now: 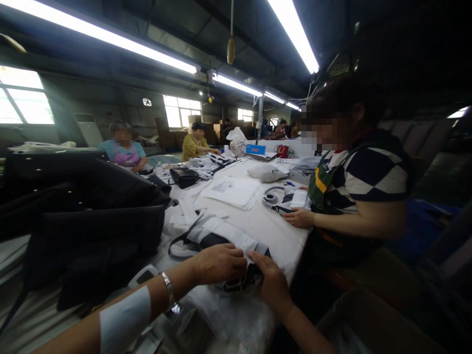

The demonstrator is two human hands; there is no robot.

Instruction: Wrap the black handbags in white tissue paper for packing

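A black bag partly wrapped in white paper [227, 230] lies on the table in front of me, its dark strap [176, 248] looping out to the left. My left hand [222, 264] is closed at the near edge of the wrapping, its fingers pinched on the white paper. Opposite it, my right hand [272, 281] rests with stretched fingers against the bag's right side; its thumb is mostly hidden. Between the hands, a dark part of the bag with thin light cords [239, 284] shows. Clear plastic [236, 312] is spread below the bag.
Black bags or panels [103, 231] are heaped at left. A stack of white sheets [232, 191] lies beyond my work. At right, a co-worker's hand [299, 217] touches a wrapped item beside a rolled grey strap [271, 198]. Other people sit along the table's far left side.
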